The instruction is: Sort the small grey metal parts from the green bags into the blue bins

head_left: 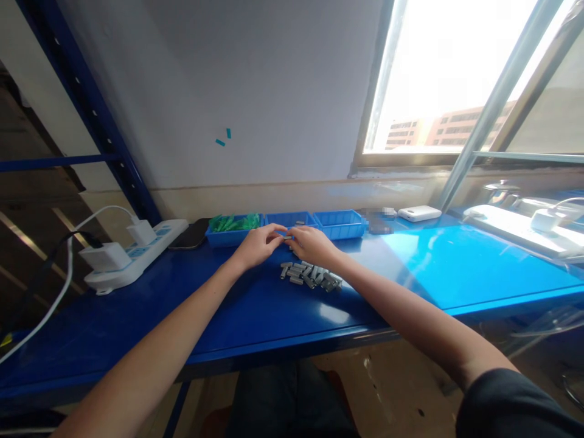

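Note:
A small grey metal cylinder (287, 238) sits between the fingertips of my two hands, above the blue table. My left hand (260, 244) pinches it from the left, thumb and fingers closed together. From the other side, my right hand (314, 244) grips it with curled fingers. Just below my hands, a loose pile of similar metal cylinders (311, 275) lies on the table. Behind my hands stands the middle blue bin (285, 218), partly hidden, with a metal cylinder or so visible inside it. The left blue bin (223, 239) holds green pieces (235, 222).
A third blue bin (340, 225) adjoins on the right. A white power strip (155, 248) with plugs and a dark phone (190, 234) lie at left. A white power bank (419, 213) and another power strip (524, 228) lie at right, under the window.

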`<action>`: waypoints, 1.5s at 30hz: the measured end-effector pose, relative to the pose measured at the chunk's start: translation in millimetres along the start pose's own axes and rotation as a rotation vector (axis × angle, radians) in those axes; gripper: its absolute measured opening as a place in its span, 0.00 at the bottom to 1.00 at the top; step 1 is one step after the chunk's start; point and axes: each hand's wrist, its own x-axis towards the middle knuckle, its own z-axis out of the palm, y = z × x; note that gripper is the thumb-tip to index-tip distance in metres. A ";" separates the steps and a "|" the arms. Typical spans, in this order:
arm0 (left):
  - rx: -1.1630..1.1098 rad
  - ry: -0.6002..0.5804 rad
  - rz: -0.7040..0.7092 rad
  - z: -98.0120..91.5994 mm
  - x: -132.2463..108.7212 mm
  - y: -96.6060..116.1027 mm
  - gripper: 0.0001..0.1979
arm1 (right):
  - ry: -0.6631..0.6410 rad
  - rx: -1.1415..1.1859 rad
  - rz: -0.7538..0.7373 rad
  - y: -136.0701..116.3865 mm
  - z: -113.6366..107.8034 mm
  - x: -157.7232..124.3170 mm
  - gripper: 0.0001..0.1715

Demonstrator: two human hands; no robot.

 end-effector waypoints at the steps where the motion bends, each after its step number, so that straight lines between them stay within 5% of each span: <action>1: 0.013 0.013 0.024 1.5 -0.5 0.5 0.17 | -0.003 0.000 0.014 -0.1 0.7 0.2 0.15; 8: 0.210 0.054 0.143 3.1 -2.5 3.8 0.13 | -0.009 -0.009 0.062 -1.0 4.9 1.5 0.18; 36: 0.330 0.093 0.082 8.8 -3.2 7.5 0.17 | -0.007 -0.077 0.075 -5.3 6.8 -2.2 0.18; 40: 0.274 0.141 0.054 6.0 -3.8 12.7 0.19 | 0.119 -0.103 0.052 -2.0 -0.5 -1.0 0.17; 43: 0.237 0.148 0.031 1.9 -4.2 15.1 0.24 | 0.415 -0.068 0.075 5.8 -15.9 -0.4 0.17; 45: 0.258 0.046 0.038 -0.2 -4.6 13.6 0.23 | 0.621 -0.045 0.113 12.5 -28.1 0.8 0.20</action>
